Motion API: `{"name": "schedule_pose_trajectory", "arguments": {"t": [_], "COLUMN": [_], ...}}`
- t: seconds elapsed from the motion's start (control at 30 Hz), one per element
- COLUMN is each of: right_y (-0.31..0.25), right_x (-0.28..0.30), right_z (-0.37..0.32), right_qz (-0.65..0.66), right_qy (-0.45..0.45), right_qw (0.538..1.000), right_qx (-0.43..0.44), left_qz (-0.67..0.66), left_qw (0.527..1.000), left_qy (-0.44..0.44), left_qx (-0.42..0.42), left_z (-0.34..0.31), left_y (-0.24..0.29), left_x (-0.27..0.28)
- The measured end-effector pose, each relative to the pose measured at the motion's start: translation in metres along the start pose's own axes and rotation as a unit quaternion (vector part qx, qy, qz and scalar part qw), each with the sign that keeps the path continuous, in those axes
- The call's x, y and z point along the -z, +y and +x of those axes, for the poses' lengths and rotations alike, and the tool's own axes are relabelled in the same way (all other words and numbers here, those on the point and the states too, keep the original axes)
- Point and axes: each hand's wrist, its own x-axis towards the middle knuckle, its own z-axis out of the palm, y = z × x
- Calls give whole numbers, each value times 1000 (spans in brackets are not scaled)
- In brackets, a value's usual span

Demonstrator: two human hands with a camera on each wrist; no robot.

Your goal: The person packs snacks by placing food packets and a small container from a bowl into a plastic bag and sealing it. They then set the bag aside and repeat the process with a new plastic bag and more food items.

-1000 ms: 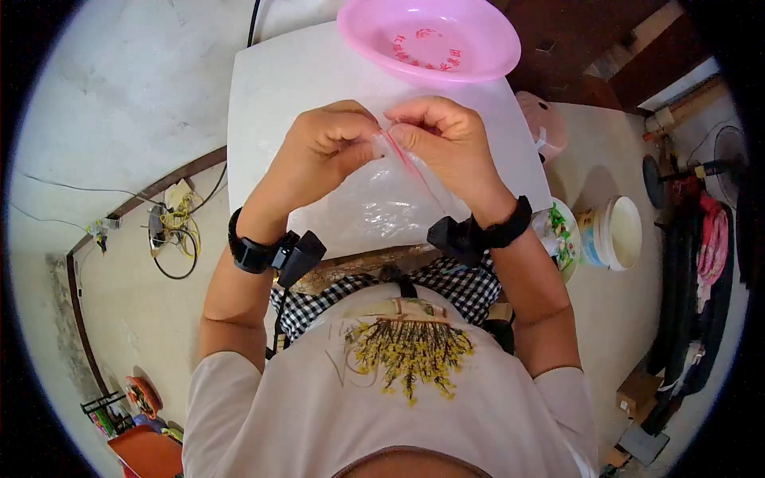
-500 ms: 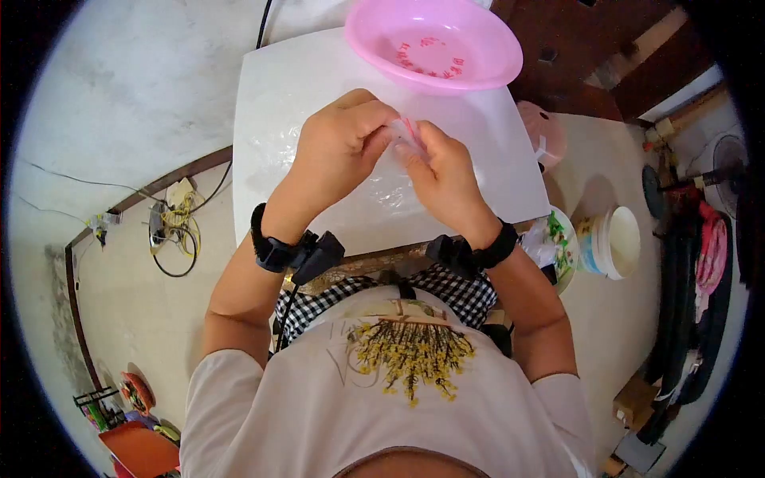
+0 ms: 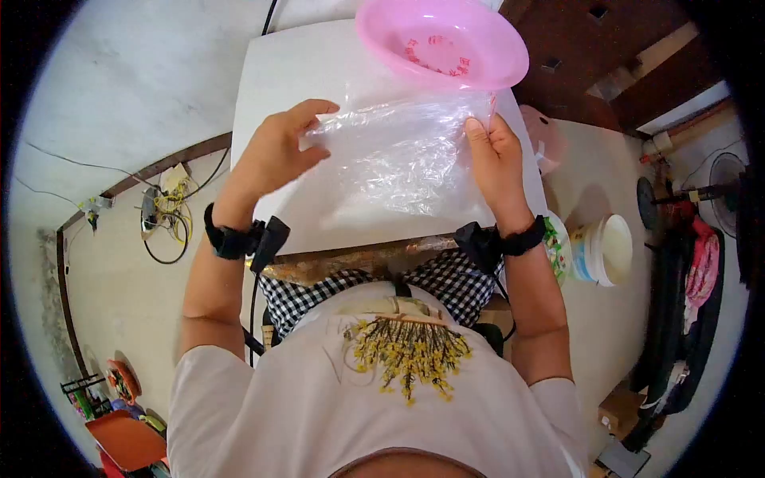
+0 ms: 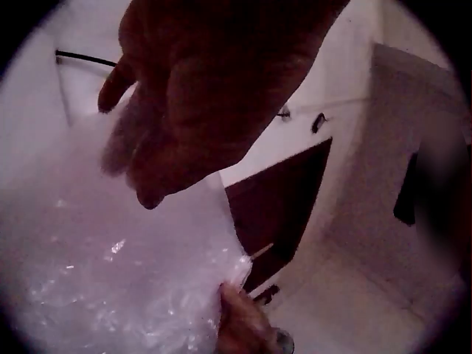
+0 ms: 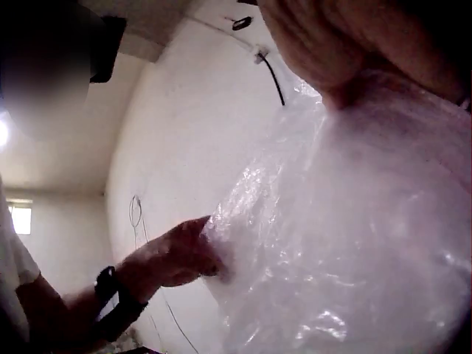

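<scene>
A clear plastic bag (image 3: 406,159), wrinkled and shiny, is spread between both hands over the white table. My right hand (image 3: 498,163) pinches its right edge, thumb on the near face, where a short bit of red strip shows. At the left edge is my left hand (image 3: 279,151), thumb and fingers spread apart. In the left wrist view, the fingertips of the left hand (image 4: 199,96) overlap the film. The right wrist view shows the bag (image 5: 332,221) hanging as a wide sheet below the right hand (image 5: 339,44), partly covering the fingers of the left hand (image 5: 173,254).
A pink basin (image 3: 438,48) stands at the back right of the white table (image 3: 279,80). On the floor to the right are a white bucket (image 3: 606,251) and a container with green and white contents (image 3: 555,251). Cables (image 3: 169,211) lie on the floor at left.
Both hands were close together at the bag's red strip. They have since moved apart, left hand to the left with its fingers spreading, right hand to the right with the edge, and the bag is stretched wide.
</scene>
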Motion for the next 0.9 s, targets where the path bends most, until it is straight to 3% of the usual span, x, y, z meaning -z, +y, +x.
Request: {"name": "schedule_pose_trajectory", "arguments": {"t": [0.07,0.17,0.2,0.27,0.3,0.33,0.43,0.5,0.63,0.73,0.83,0.9], "right_y": [8,33,48,81,97,111,119,120,121,126,88,52], "right_x": [0,4,4,5,5,7,9,9,9,17,17,9], "right_z": [-5,-13,-17,-23,-24,-24,-24,-24,-24,-23,-27,-33], "right_qz": [65,96,85,37,-1,-39,-69,-66,-73,-162,-332,-392], "right_qy": [-1,-14,-26,-36,-35,-32,-29,-28,-25,-47,25,-42], "right_qw": [995,981,977,975,976,975,976,974,972,962,943,916], "right_qx": [-72,-170,-195,-218,-217,-215,-204,-215,-224,-214,-27,79], "left_qz": [-164,-248,-191,35,149,143,206,197,202,217,226,222], "left_qw": [983,959,971,989,976,978,977,973,961,950,949,951], "left_qy": [-27,3,-4,81,123,109,39,-77,-166,-217,-215,-205], "left_qx": [82,137,142,119,103,109,-39,-94,-93,-54,-51,-57], "left_z": [1,10,13,10,15,14,5,-4,-15,-16,-17,-18], "left_y": [-6,-27,-43,-60,-58,-53,-27,-1,-7,-14,-11,-13], "left_x": [2,-1,-11,-33,-37,-36,-45,-63,-97,-108,-114,-114]}}
